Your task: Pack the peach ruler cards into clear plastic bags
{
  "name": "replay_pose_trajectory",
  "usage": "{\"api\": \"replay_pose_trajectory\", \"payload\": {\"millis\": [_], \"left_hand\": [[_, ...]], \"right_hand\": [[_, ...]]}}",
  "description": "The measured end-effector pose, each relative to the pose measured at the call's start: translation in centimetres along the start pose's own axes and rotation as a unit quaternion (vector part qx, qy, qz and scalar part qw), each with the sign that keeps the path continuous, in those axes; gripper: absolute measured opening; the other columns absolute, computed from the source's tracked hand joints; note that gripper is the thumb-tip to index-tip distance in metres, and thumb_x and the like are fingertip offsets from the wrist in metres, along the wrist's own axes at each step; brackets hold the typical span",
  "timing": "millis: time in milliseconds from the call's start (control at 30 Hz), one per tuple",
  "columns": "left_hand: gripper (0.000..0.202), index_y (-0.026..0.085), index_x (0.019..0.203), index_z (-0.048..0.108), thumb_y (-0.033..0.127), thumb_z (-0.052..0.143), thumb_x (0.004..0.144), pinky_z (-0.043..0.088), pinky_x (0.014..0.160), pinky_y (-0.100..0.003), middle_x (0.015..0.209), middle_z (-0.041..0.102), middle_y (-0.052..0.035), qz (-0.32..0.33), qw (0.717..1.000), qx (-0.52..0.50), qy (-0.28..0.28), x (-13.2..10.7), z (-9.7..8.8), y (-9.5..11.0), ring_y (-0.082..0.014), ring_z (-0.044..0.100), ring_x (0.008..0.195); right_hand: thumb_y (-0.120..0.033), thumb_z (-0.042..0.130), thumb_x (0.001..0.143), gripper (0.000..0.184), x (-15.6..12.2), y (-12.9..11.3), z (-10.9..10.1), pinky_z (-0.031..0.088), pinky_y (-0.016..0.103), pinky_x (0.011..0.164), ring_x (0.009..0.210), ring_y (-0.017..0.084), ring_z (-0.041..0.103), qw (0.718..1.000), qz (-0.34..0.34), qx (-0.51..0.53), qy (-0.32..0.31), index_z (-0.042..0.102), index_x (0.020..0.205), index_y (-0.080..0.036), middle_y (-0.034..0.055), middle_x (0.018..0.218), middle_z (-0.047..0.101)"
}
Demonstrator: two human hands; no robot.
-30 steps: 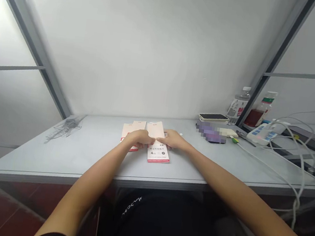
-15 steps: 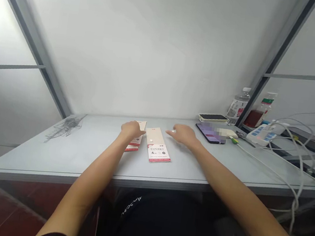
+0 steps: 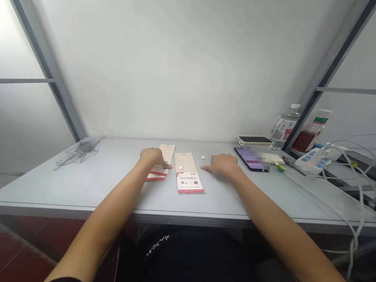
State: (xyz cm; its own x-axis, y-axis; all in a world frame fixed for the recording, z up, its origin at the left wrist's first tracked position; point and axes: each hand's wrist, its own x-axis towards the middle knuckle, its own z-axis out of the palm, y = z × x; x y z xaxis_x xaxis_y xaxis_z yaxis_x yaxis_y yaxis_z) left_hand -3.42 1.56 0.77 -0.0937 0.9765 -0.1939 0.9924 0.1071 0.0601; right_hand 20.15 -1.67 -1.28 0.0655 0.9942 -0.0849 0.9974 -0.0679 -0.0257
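Note:
Two flat pale packets with red and white labels lie side by side on the grey table [image 3: 99, 185]. My left hand [image 3: 153, 157] rests on the left packet [image 3: 161, 163], fingers curled down onto it. The right packet [image 3: 188, 173] lies free between my hands, with a small white dot on it. My right hand [image 3: 223, 164] lies flat on the table just right of that packet, fingers stretched toward it, holding nothing. A tiny white bead [image 3: 203, 157] sits on the table beyond the right packet.
A phone with a lit purple screen [image 3: 251, 159] lies right of my right hand. Farther right are a dark-topped case [image 3: 255, 140], two bottles [image 3: 284, 126], a power strip [image 3: 312, 160] and white cables [image 3: 338, 211]. A heap of thin wires [image 3: 77, 152] lies far left.
Both hands were together on the right packet a second ago. They have since drawn apart: the left went onto the left packet, the right to the bare table beside the right packet.

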Motion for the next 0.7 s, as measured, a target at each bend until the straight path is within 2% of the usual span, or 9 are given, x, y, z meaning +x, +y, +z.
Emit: {"api": "replay_pose_trajectory", "payload": {"millis": [100,200,300,400,533,633,700], "left_hand": [[0.050,0.019,0.064,0.060,0.055,0.076,0.034,0.046,0.064,-0.037,0.076,0.067,-0.0125,-0.003,1.000,-0.009,0.001,0.0,-0.1,0.0,-0.0337,0.063,0.077],[0.051,0.019,0.069,0.059,0.052,0.078,0.034,0.045,0.064,-0.036,0.075,0.067,-0.0120,0.001,1.000,-0.024,0.011,-0.1,-0.3,0.1,-0.0331,0.064,0.076],[0.048,0.020,0.076,0.059,0.047,0.077,0.041,0.045,0.065,-0.033,0.081,0.067,-0.0120,0.014,0.998,-0.046,0.050,-0.3,-0.3,0.2,-0.0311,0.063,0.082],[0.041,0.019,0.083,0.057,0.038,0.074,0.052,0.045,0.064,-0.031,0.088,0.066,-0.0130,0.032,0.992,-0.087,0.084,-0.4,-0.4,0.4,-0.0292,0.062,0.086],[0.021,0.017,0.086,0.055,0.028,0.060,0.069,0.045,0.059,-0.029,0.087,0.067,-0.0119,0.061,0.988,-0.126,0.070,-0.4,-0.5,0.6,-0.0252,0.064,0.078],[0.026,0.019,0.097,0.051,0.026,0.055,0.073,0.045,0.058,-0.028,0.088,0.068,-0.0098,0.073,0.983,-0.153,0.072,-0.4,-0.6,0.6,-0.0230,0.065,0.075],[0.031,0.021,0.104,0.048,0.027,0.054,0.073,0.046,0.059,-0.027,0.088,0.068,-0.0079,0.084,0.976,-0.181,0.087,-0.3,-0.6,0.5,-0.0221,0.065,0.077]], "right_hand": [[-0.065,0.055,0.065,0.054,0.0,0.1,0.0,0.041,0.036,0.068,0.092,0.032,0.058,0.999,-0.001,0.014,0.031,0.063,0.088,-0.017,0.0161,0.094,0.064],[-0.064,0.061,0.058,0.052,0.2,0.4,0.0,0.041,0.035,0.065,0.087,0.030,0.059,0.999,0.004,0.044,0.026,0.062,0.079,-0.016,0.0144,0.089,0.064],[-0.063,0.066,0.051,0.053,0.5,0.8,0.0,0.041,0.033,0.060,0.083,0.030,0.059,0.998,0.007,0.065,0.024,0.059,0.073,-0.016,0.0144,0.088,0.063],[-0.056,0.072,0.048,0.048,1.1,1.1,0.2,0.040,0.031,0.055,0.080,0.029,0.059,0.993,0.004,0.111,0.047,0.056,0.072,-0.017,0.0142,0.089,0.062],[-0.040,0.071,0.055,0.033,1.7,1.2,0.6,0.038,0.029,0.056,0.078,0.025,0.058,0.970,-0.032,0.221,0.096,0.053,0.073,-0.019,0.0081,0.083,0.063],[-0.038,0.063,0.067,0.025,1.5,1.0,0.3,0.038,0.025,0.055,0.072,0.019,0.058,0.953,-0.065,0.277,0.104,0.054,0.081,-0.019,0.0042,0.077,0.064],[-0.041,0.057,0.073,0.026,1.1,0.8,0.0,0.038,0.023,0.053,0.063,0.015,0.056,0.930,-0.096,0.340,0.104,0.056,0.087,-0.020,0.0007,0.064,0.062]]}}
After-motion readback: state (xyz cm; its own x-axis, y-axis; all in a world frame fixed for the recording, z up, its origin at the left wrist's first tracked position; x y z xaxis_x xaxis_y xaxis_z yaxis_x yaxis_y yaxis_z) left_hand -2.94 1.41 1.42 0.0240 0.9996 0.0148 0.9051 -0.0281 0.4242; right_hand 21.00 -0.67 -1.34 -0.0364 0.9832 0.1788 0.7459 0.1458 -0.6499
